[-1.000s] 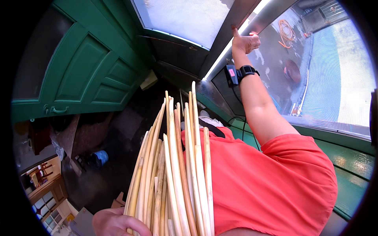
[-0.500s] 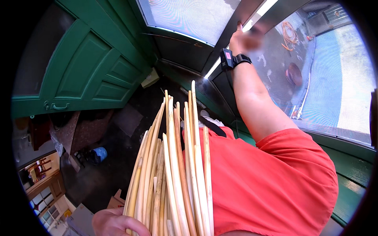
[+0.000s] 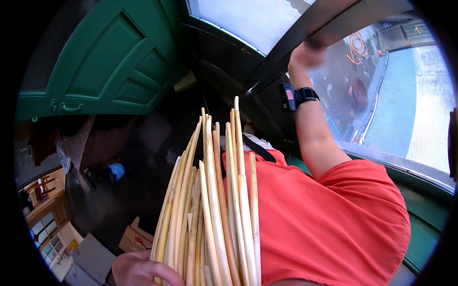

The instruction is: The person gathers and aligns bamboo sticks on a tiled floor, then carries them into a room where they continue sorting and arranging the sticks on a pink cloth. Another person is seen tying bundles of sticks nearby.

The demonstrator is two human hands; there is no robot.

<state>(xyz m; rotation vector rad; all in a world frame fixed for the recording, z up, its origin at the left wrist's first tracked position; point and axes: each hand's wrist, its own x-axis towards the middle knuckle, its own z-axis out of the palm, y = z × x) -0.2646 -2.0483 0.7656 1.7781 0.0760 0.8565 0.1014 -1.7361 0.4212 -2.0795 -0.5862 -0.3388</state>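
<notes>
Pale cane sticks (image 3: 210, 209) — a long bundle, tan and cream — stand nearly upright against the orange-red shirt (image 3: 329, 224), their uneven tips fanning near the chest. The left hand (image 3: 138, 270) is wrapped around the bundle's lower end at the bottom edge. The right hand (image 3: 305, 55), blurred, is raised against the dark beam (image 3: 334, 21) overhead — whether it grips cannot be told. A black wrist device (image 3: 298, 95) sits below it.

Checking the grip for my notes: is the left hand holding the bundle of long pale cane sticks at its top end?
No, the left hand grips the bundle of long pale cane sticks at its lower end, the tips pointing up and away.
</notes>
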